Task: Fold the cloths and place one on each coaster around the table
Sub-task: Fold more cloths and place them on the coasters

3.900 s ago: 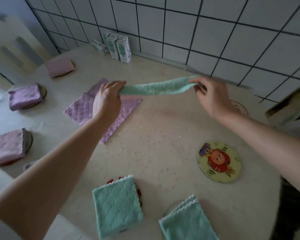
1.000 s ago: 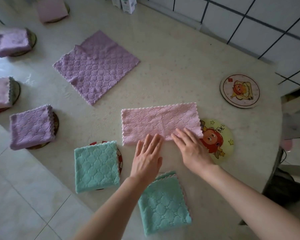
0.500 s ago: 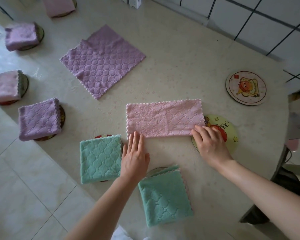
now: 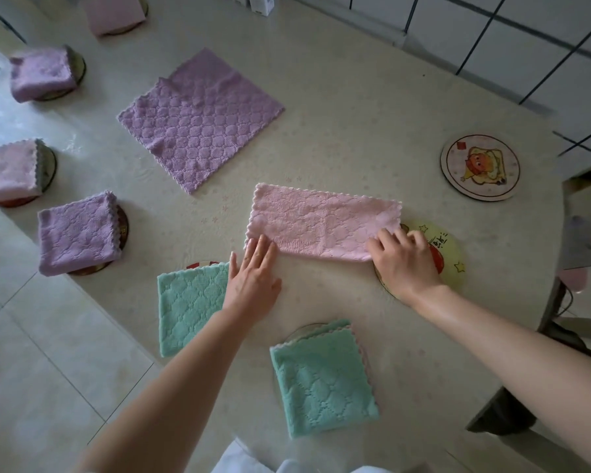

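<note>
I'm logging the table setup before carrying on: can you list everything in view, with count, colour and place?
half-folded pink quilted cloth: 1, pink, table centre
unfolded purple quilted cloth: 1, purple, flat, farther back
folded teal cloths: 2, teal, on coasters, near edge
folded purple cloths: 2, purple, on coasters, left
folded pink cloths: 2, pink, on coasters, left and far left
round yellow cartoon coaster: 1, yellow, partly under right grip
round pale cartoon coaster: 1, cream, bare, right
white cartons: 2 seen, far edge, cropped
round beige table: 1
left grip: fingers straight, pressing the half-folded cloth's near-left corner
right grip: fingers curled, holding its right end
</note>
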Tool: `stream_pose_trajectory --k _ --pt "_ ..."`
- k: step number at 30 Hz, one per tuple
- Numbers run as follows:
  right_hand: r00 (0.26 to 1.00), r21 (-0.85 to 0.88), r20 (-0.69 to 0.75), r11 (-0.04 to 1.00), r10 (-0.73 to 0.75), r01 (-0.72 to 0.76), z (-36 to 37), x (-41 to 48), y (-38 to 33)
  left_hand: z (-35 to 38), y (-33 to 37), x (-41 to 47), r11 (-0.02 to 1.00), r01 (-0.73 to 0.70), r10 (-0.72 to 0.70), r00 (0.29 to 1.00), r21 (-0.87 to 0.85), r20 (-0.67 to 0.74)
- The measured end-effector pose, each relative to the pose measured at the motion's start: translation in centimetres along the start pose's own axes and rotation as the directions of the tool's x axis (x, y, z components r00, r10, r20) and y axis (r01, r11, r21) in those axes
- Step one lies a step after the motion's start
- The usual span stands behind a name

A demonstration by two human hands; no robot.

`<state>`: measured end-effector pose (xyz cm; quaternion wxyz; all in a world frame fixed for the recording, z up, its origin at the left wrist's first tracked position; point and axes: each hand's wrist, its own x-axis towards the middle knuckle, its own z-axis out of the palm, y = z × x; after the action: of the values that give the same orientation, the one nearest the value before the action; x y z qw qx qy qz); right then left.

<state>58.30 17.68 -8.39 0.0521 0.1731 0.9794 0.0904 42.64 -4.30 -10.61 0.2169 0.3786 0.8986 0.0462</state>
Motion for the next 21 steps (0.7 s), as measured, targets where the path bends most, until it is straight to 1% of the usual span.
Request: stream_pose_trajectory --k 1,3,4,6,8,9,11,13,14,15,17,19,21 --pt "1.000 0.031 -0.021 0.999 -0.014 0.015 -0.6 -0.3 -0.3 -0.3 0.3 0.3 0.999 0.028 -0.028 1.000 -0.016 0.014" --pt "0.997 0.123 -0.072 0.992 -0.014 0.023 -2.0 -1.2 -1.1 -0.5 1.7 0.3 0.995 0.064 -0.065 0.998 -0.071 -0.002" --pt "0.996 0.178 -0.091 0.984 -0.006 0.022 -2.8 -1.7 -1.6 -0.4 2.5 0.0 0.995 0.042 -0.045 0.999 -0.094 -0.027" --pt "0.995 0.307 -0.103 0.951 -0.009 0.040 -4.1 -2.7 -2.8 0.2 4.3 -0.9 0.992 -0.088 0.083 0.994 -0.088 -0.069" --pt "0.996 0.433 -0.076 0.898 -0.045 0.074 -5.3 -3.9 -4.0 1.4 5.5 -1.8 0.972 -0.226 0.220 0.971 -0.066 -0.094" --pt "0.996 0.484 -0.065 0.871 -0.060 0.084 -5.9 -4.4 -4.5 1.8 5.9 -2.3 0.960 -0.271 0.262 0.958 -0.066 -0.115" --pt "0.995 0.566 -0.058 0.818 -0.085 0.102 -6.8 -5.5 -5.4 2.2 6.4 -3.1 0.934 -0.340 0.312 0.926 -0.113 -0.211" --pt "0.989 0.632 -0.070 0.761 -0.132 0.146 -7.7 -6.2 -6.0 1.8 6.5 -3.8 0.890 -0.422 0.354 0.878 -0.171 -0.322" --pt "0.983 0.659 -0.074 0.732 -0.169 0.175 -7.9 -6.3 -6.1 1.6 6.3 -4.0 0.863 -0.467 0.387 0.857 -0.194 -0.341" --pt "0.976 0.679 -0.065 0.708 -0.206 0.195 -7.8 -6.4 -6.1 1.3 6.0 -4.3 0.833 -0.509 0.427 0.841 -0.217 -0.331" --pt "0.963 0.693 -0.020 0.691 -0.269 0.207 -6.9 -6.0 -5.4 1.4 4.8 -4.6 0.779 -0.576 0.518 0.813 -0.246 -0.266" --pt "0.959 0.663 0.025 0.722 -0.283 0.196 -5.1 -5.4 -4.3 1.8 3.3 -5.0 0.776 -0.589 0.555 0.808 -0.226 -0.199" --pt "0.948 0.632 0.067 0.748 -0.312 0.202 -3.2 -4.9 -3.1 1.7 2.1 -5.4 0.795 -0.570 0.548 0.821 -0.207 -0.158"
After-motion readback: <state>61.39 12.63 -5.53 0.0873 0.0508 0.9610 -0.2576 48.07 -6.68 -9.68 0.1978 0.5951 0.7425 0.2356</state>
